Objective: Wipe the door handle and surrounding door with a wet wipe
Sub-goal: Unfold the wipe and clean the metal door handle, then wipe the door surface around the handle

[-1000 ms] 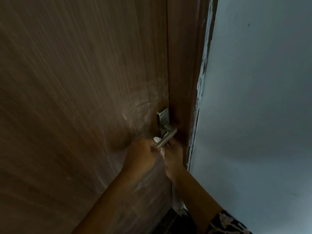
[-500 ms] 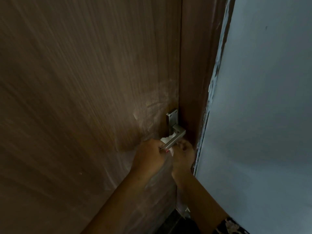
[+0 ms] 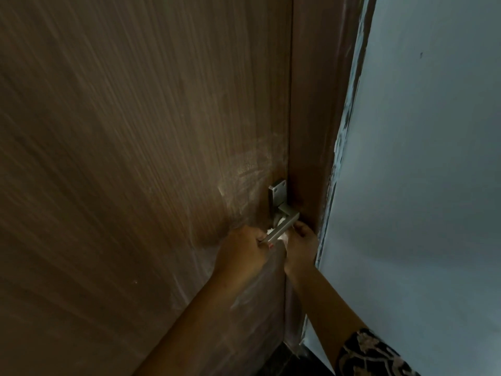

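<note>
A brown wooden door point(image 3: 141, 164) fills the left of the head view, with pale smear marks around its lock side. A silver lever handle point(image 3: 283, 226) on a metal backplate point(image 3: 277, 196) sits at the door's right edge. My left hand point(image 3: 244, 251) grips the free end of the lever. My right hand point(image 3: 301, 242) is under the lever, pressing a crumpled white wet wipe point(image 3: 280, 236) against its underside; most of the wipe is hidden by the lever and fingers.
The brown door frame point(image 3: 314, 131) runs up right of the handle, with chipped paint along its edge. A pale blue-grey wall point(image 3: 423, 185) takes the right side. Dark floor point(image 3: 282, 359) shows at the bottom.
The view shifted so the handle sits further right. More of the white wipe shows under the lever, and my right hand has slid along the lever towards the backplate.
</note>
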Demonstrator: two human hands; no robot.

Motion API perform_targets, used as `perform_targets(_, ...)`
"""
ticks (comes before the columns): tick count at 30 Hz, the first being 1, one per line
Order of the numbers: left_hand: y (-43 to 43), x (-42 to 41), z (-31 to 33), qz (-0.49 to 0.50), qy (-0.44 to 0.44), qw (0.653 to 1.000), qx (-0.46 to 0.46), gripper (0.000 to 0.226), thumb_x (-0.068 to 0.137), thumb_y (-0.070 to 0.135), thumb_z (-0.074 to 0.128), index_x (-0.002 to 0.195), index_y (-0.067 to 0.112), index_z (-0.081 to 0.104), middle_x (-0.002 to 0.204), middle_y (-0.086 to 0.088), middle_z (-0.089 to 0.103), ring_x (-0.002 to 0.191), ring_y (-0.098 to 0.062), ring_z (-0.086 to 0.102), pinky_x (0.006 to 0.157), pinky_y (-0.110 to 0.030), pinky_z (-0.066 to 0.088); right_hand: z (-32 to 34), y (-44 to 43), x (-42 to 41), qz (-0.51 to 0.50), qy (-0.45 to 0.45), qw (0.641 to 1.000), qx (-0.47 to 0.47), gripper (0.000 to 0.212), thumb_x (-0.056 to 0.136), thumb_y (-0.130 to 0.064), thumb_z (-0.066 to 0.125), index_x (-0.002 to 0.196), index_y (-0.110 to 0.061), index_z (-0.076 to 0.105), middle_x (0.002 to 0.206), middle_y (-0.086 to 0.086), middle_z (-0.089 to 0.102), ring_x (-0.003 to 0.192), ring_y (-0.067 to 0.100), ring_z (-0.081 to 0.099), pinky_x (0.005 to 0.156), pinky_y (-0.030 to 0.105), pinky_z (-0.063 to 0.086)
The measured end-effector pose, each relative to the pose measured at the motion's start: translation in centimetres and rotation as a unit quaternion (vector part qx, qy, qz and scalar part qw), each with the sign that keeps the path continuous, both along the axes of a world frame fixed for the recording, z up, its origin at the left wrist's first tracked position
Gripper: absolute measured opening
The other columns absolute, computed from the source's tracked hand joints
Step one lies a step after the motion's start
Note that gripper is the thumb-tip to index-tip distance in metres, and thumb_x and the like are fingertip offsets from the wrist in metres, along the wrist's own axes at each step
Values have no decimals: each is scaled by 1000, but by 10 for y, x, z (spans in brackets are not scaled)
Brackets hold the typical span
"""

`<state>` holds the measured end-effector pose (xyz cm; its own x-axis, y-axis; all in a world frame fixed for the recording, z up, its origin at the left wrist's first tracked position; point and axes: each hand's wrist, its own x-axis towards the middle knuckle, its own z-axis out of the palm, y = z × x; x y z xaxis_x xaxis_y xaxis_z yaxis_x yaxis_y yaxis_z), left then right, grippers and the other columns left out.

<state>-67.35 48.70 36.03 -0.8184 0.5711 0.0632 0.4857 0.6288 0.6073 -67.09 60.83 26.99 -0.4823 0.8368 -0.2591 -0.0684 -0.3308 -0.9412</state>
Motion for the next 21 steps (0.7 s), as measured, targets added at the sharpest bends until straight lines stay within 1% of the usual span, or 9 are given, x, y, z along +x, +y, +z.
perform_targets(3,0,-2,-2,2,-12,1000,4,16,91,22,59,100,19,72,85,1,72,74,-11,65,62,-27,49,-1,1,3,56,-22,998,37,9,83,-11,68,92,-12,69,95,7,72,90,23,68,74,32,56)
perform_targets(6,0,-2,-3,0,1,1000,-1,18,93,24,57,105,20,70,94,0,72,79,-9,63,57,-16,40,3,-12,21,74,-22,994,76,9,81,-12,70,89,-16,68,91,0,72,88,15,67,76,28,54)
perform_targets(8,-1,-1,-5,1,-1,1000,7,18,93,25,57,104,20,70,94,0,72,77,-8,62,57,-16,41,11,-14,40,-6,-35,993,109,8,82,-11,68,87,-17,64,91,3,69,88,20,66,79,33,53)
perform_targets(10,-2,0,-7,2,-16,1000,25,17,93,24,57,100,20,71,89,-1,72,76,-11,65,62,-24,48,25,-9,59,-89,-35,984,151,8,84,-10,65,89,-16,61,91,5,67,88,22,64,79,36,53)
perform_targets(12,-3,1,-8,4,-28,999,41,15,92,24,58,95,19,72,82,-2,72,71,-12,66,62,-29,50,50,-4,71,-124,15,972,198,9,86,-9,62,91,-16,59,93,4,65,88,21,64,78,35,55)
perform_targets(15,-2,1,-11,11,-46,997,68,14,92,23,60,92,18,73,79,0,71,74,-13,67,62,-27,49,91,2,57,-116,64,940,314,10,87,-14,62,95,-20,59,99,0,63,93,15,61,80,23,50)
perform_targets(18,-3,0,-14,10,-89,992,91,12,90,23,63,87,16,73,70,6,66,74,-13,66,65,-26,47,112,-2,17,-52,54,909,409,19,91,-19,57,110,-16,62,112,-1,59,100,6,53,81,-2,37)
perform_targets(20,-3,-1,-16,11,-109,987,115,12,89,22,65,86,16,74,75,3,70,77,-15,68,73,-32,52,109,-12,-4,-27,64,908,414,29,94,-15,53,122,-14,58,121,-3,55,106,0,50,86,-6,34)
perform_targets(21,-4,-1,-16,11,-113,985,127,12,88,21,65,86,15,75,79,0,73,77,-17,68,76,-36,53,107,-18,-9,-30,76,910,407,31,94,-12,52,125,-15,56,123,-6,53,109,-3,49,92,-1,36)
